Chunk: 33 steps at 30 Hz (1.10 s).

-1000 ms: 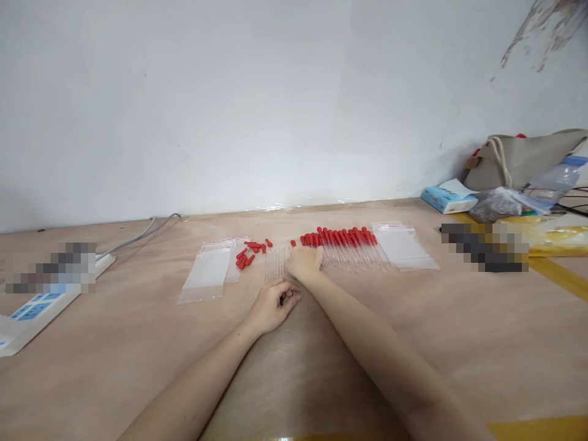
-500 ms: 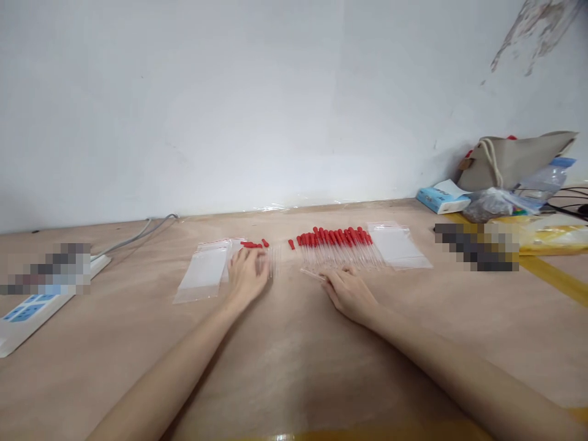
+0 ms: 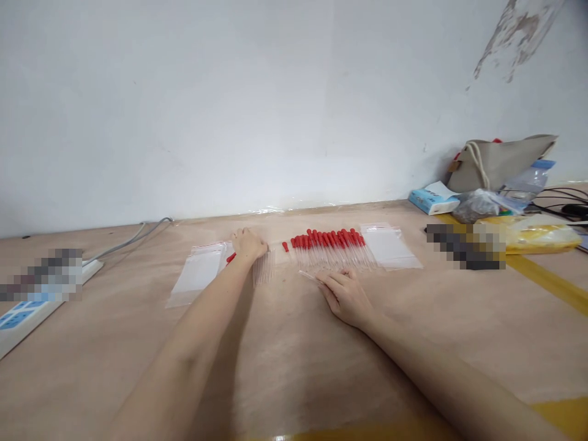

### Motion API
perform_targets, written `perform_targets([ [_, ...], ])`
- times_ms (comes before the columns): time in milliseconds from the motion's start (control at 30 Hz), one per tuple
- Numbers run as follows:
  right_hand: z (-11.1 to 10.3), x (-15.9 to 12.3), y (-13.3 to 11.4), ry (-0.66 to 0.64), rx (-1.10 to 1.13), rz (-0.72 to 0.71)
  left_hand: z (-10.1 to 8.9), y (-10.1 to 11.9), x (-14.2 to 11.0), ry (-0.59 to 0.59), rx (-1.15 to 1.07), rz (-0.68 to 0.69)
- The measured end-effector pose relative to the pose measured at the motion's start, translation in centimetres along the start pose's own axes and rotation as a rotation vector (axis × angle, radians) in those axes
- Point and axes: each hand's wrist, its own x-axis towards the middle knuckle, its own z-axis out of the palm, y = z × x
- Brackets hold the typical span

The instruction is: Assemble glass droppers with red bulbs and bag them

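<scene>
My left hand (image 3: 249, 243) is stretched over the spot where loose red rubber bulbs lie; its fingers bend downward and the tips are hidden. One red bulb (image 3: 230, 258) shows beside the wrist. Thin clear glass tubes (image 3: 265, 268) lie side by side just right of that wrist. My right hand (image 3: 346, 299) rests low on the table with its fingers closed on a clear glass tube (image 3: 307, 275), which points left. Beyond it lies a row of red-topped droppers (image 3: 328, 242), and a single red bulb (image 3: 285, 246) sits at the row's left end.
Clear zip bags with white panels lie at the left (image 3: 197, 274) and right (image 3: 390, 246). A power strip (image 3: 43, 309) with a grey cable (image 3: 133, 241) is far left. Tissue pack (image 3: 432, 199), beige bag (image 3: 509, 162) and yellow package (image 3: 528, 236) stand far right.
My left hand has moved forward, away from me, over the red bulbs, uncovering more glass tubes. My right hand keeps its hold on the tube. The view has shifted slightly.
</scene>
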Motion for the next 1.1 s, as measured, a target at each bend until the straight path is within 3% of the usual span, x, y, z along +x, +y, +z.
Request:
perform_targets([
  [133, 0.2, -0.1, 0.3, 0.030, 0.059, 0.037, -1.8, 0.2, -1.8, 0.077, -0.077, 0.073],
  [200, 0.2, 0.0, 0.4, 0.052, 0.096, 0.062, -2.7, 0.0, -4.2, 0.114, -0.156, 0.152],
  [233, 0.1, 0.0, 0.4, 0.067, 0.114, 0.073, -3.0, -0.2, -5.7, 0.139, -0.305, 0.245],
  [300, -0.1, 0.1, 0.1, 0.088, 0.151, 0.096, -3.2, -0.5, -9.0, 0.061, -0.576, 0.353],
  [467, -0.4, 0.1, -0.8, 0.010, 0.236, 0.095, -2.1, -0.3, -15.1, -0.198, -0.957, 0.364],
  [867, -0.3, -0.1, -0.8, -0.050, 0.245, 0.000, -1.9, 0.6, -16.0, -0.201, -0.992, 0.381],
  [1100, -0.1, -0.3, -0.8, -0.079, 0.269, -0.074, -1.3, 0.6, -16.2, -0.270, -1.075, 0.328],
])
